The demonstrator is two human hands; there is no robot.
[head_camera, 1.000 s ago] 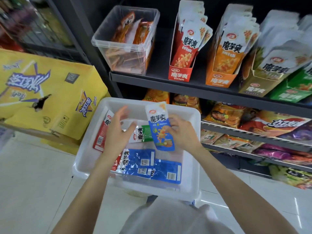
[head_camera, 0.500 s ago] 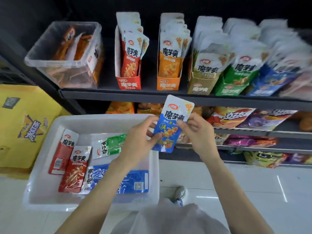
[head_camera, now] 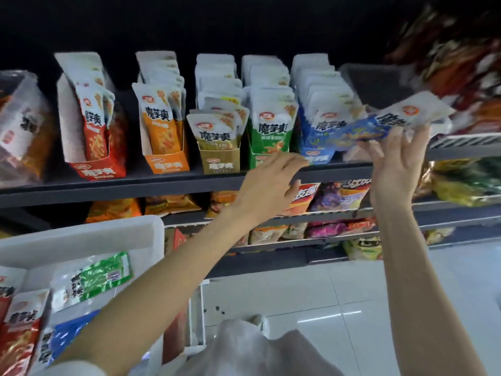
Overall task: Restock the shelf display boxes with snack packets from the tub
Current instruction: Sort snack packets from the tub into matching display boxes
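Right hand: the right hand (head_camera: 398,169) is raised at right of centre, fingers and thumb pinching the lower edge of a blue snack packet (head_camera: 379,126); arm runs up from the lower right edge.
Blue snack packet: lies almost flat and tilted, white top toward the right, blue end toward the left; it sits in front of the blue display box (head_camera: 315,154) and partly hides the packets in it. Print is motion-blurred.
Left hand: the left hand (head_camera: 268,185) reaches from the lower left toward the shelf edge (head_camera: 135,187), fingers loosely spread, grasping nothing; fingertips are in front of the base of the green display box (head_camera: 257,158), just left of the blue one. Contact with either box cannot be told.
Display boxes: five stand in a row on the upper shelf, left to right: red display box (head_camera: 97,169), orange display box (head_camera: 168,164), tan display box (head_camera: 219,161), green, blue. Each holds upright white-topped packets.
Tub: the white tub (head_camera: 81,234) fills the lower left of the frame; inside lie a green packet (head_camera: 100,275), a red packet (head_camera: 19,335) and blue packets (head_camera: 67,335), all flat.
Clear bin: a clear bin (head_camera: 19,126) stands at far left on the same shelf, beside the red box.
Lower shelves: bagged snacks (head_camera: 336,196) are packed under the shelf, centre to right.
Floor: pale glossy floor tiles (head_camera: 325,294) show at lower centre.
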